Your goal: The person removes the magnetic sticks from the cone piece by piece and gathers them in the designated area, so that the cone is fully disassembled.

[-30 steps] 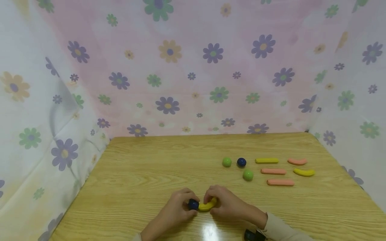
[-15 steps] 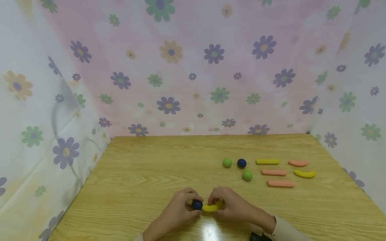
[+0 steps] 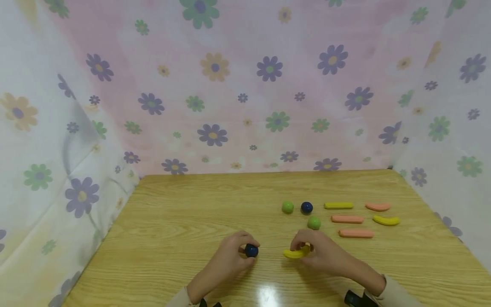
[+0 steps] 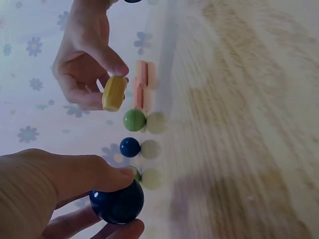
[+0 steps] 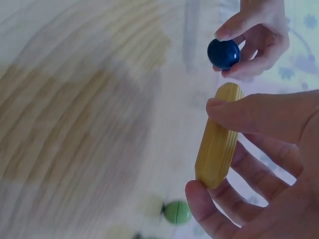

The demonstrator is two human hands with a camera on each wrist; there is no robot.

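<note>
My left hand (image 3: 230, 256) pinches a glossy dark blue ball (image 3: 251, 250) between thumb and fingers, near the front middle of the table. In the left wrist view that ball (image 4: 118, 203) sits just under the thumb. To the right, my right hand (image 3: 327, 254) holds a short, curved yellow piece (image 3: 294, 254), banana-like in shape. The right wrist view shows the ridged side of this yellow piece (image 5: 217, 144), gripped by the thumb with fingertips at its lower end. A gap separates the ball from the yellow piece.
Beyond my right hand on the wooden table (image 3: 184, 209) lie two green balls (image 3: 287, 207), another dark blue ball (image 3: 307, 207), a straight yellow stick (image 3: 339, 205), two straight pink sticks (image 3: 347, 219), a curved pink piece (image 3: 377, 207) and another curved yellow piece (image 3: 386, 220). Flowered cloth (image 3: 249, 85) surrounds the table.
The blue ball and the curved yellow piece, end to end before, are now apart. My right hand has carried the yellow piece right and slightly away; my left hand has shifted slightly away with the ball.
</note>
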